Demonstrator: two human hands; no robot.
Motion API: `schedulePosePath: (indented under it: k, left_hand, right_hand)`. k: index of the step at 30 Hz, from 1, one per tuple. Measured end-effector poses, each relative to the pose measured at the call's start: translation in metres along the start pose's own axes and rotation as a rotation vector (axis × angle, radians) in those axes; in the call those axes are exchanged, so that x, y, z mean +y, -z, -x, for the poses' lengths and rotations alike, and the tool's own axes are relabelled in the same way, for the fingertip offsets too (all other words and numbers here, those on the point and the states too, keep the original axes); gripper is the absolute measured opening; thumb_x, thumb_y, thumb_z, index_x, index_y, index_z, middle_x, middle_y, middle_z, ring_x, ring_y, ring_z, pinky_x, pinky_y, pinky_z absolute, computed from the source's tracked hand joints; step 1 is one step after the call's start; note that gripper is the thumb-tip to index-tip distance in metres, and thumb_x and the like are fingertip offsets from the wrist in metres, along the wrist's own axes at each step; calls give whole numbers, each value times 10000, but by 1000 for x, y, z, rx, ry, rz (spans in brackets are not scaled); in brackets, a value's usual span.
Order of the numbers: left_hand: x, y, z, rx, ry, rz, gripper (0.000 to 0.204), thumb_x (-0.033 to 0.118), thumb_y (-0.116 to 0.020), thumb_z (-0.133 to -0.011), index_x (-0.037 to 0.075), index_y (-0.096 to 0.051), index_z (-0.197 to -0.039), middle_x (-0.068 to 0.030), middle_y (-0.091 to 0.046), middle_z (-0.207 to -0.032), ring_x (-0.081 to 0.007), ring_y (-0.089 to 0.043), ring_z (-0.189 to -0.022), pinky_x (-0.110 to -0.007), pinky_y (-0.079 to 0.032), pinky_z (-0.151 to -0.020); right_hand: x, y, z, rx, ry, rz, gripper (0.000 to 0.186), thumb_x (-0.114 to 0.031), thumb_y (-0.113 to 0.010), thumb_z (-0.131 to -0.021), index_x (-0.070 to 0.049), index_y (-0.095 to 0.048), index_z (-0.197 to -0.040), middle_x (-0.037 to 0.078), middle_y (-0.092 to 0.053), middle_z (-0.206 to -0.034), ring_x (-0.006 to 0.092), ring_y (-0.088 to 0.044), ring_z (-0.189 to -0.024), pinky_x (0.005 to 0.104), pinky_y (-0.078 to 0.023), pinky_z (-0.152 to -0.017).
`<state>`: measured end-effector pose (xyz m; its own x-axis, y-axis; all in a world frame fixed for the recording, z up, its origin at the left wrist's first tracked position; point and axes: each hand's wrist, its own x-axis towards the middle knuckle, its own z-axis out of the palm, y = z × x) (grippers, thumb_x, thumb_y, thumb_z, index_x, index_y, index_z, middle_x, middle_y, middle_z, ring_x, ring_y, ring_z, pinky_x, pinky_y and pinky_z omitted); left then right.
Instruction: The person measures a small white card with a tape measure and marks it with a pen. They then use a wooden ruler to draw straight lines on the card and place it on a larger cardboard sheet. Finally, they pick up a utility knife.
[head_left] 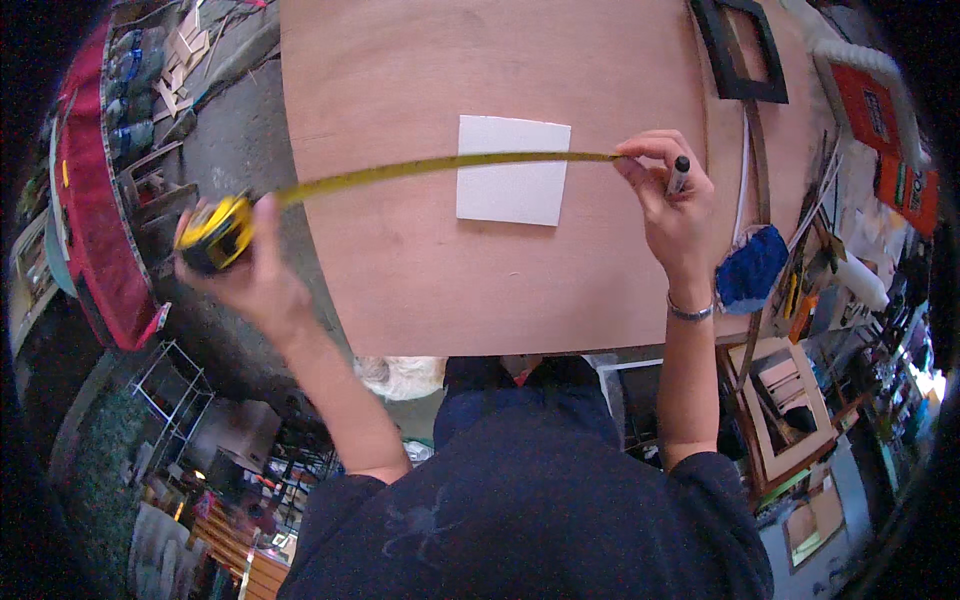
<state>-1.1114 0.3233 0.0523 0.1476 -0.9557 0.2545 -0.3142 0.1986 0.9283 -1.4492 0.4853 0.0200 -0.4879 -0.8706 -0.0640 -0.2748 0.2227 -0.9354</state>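
Left hand (250, 270) fingers closed around tape measure (215, 232), off the board's (400, 60) left edge. Tape blade (430, 165) crosses white square (513, 170). Right hand (675, 215) pinches blade tip, gripping marker (679, 173), near right edge.

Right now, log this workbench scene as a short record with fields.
Left hand: left hand holds yellow tape measure case, off the board's left edge
Right hand: right hand pins the yellow tape blade end and holds black marker pen
Surface: brown plywood board
Under blade: white square sheet
Nearby: blue fuzzy pad, black rectangular frame
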Motion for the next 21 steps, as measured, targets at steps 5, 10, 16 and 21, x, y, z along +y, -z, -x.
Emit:
schedulePosePath:
  k: [5, 10, 16, 21]
  left_hand:
    - [-4, -116, 65, -114, 46, 22, 804, 4, -870, -752, 63, -408, -1407, -104, -505, -1293, -207, -528, -1167, -356, -501, -954]
    - [-8, -160, 113, -107, 32, -187, 802, 119, -859, -781, 35, -405, -1436, -154, -501, -1290, -281, -482, -1177, -432, -418, -997]
    - [-20, -170, 118, -87, 7, -244, 801, 148, -839, -805, 10, -381, -1447, -188, -485, -1318, -338, -480, -1191, -446, -406, -1030]
    - [-23, -171, 120, -97, 13, -223, 824, 125, -836, -808, -5, -348, -1459, -213, -471, -1329, -365, -490, -1211, -454, -423, -1036]
  right_hand:
    - [8, -19, -7, 92, 23, 177, 104, -31, -734, -873, -39, -715, -975, 76, -678, -959, 214, -674, -809, 318, -512, -706]
    - [17, -35, -6, 88, 41, 352, 114, -54, -712, -863, -85, -725, -972, 95, -663, -957, 275, -677, -800, 371, -513, -677]
    - [30, -44, -9, 114, 102, 399, 144, -51, -706, -844, -109, -716, -976, 86, -654, -966, 284, -690, -791, 402, -535, -651]
    - [21, -52, -11, 90, 75, 463, 115, -75, -714, -846, -129, -701, -947, 72, -651, -954, 284, -703, -772, 408, -563, -635]
